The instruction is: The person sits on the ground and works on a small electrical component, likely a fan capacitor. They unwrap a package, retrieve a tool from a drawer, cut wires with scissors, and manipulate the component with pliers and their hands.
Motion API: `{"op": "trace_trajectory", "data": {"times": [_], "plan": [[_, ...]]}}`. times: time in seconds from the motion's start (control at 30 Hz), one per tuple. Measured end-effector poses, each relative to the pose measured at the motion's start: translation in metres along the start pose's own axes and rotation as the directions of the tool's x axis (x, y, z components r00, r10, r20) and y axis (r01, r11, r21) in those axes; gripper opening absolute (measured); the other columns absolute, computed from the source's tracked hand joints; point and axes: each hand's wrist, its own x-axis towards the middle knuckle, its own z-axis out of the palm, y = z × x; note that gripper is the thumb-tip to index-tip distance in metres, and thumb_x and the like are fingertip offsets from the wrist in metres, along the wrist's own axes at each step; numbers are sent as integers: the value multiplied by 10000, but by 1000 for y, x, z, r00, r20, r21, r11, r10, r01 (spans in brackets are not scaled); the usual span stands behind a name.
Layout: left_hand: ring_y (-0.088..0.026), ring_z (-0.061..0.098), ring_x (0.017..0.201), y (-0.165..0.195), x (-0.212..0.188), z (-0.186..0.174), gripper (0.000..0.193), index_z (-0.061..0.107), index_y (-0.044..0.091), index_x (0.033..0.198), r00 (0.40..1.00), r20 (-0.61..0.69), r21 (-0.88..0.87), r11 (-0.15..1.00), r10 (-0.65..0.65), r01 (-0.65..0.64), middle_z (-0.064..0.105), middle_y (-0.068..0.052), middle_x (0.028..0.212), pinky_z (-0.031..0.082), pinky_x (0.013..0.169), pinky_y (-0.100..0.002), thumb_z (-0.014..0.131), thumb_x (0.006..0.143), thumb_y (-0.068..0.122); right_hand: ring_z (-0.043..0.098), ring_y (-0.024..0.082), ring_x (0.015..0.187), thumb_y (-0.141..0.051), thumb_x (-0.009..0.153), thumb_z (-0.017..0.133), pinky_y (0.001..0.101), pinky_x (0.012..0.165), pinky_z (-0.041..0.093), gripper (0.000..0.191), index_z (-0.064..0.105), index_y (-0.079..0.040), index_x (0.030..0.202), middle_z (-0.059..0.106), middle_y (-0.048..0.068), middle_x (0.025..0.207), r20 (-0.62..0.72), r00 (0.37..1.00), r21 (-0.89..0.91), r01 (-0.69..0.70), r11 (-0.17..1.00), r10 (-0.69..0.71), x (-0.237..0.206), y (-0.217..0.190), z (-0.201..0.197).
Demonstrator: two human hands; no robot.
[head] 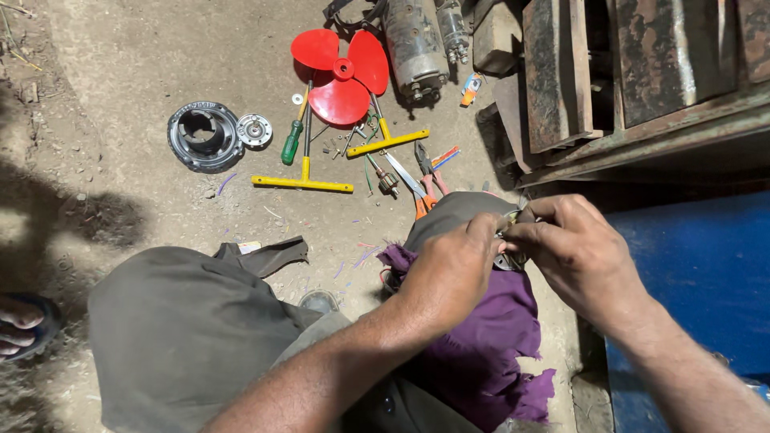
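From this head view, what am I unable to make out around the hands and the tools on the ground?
- Small metal part: mostly covered by the left hand and right hand; its kind is unclear.
- Loose bits beside the yellow T-handle tools: too small to identify.
- Grey motor: cut off by the top edge.
- Pliers: handles partly behind the knee.

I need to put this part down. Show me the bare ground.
Bare dirt lies left of the black round housing and above it, left of the red fan blade. Crowded: between the yellow T-handle tools and the pliers, screws and bits everywhere.
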Motion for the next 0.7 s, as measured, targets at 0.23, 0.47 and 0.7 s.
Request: {"op": "trace_trajectory", "data": {"times": [0.23,0.47,0.7], "plan": [[-420,701,818,3,0,-2,252,547,31,1172,1000,0,-3,1000,5,-5,701,-212,880,527,670,-526,666,990,158,640,275,980,32,768,758,393,847,536,309,745,-116,1039,670,64,1032,-12,1000,26,29,999,-29,1,2,-2],[-417,708,863,3,4,-1,259,569,35,1158,1000,-5,-71,997,-27,27,705,-217,876,540,721,-515,691,959,147,647,273,967,-44,750,798,387,816,544,313,750,-105,1053,665,75,1019,15,998,35,59,998,-60,1,9,-5],[-423,709,895,2,5,-2,273,573,36,1181,997,30,-123,989,-76,80,710,-224,913,549,733,-505,692,953,129,651,296,980,-19,748,792,400,829,549,302,700,-51,1034,661,99,1060,30,998,23,60,998,-61,1,14,-1]]}}
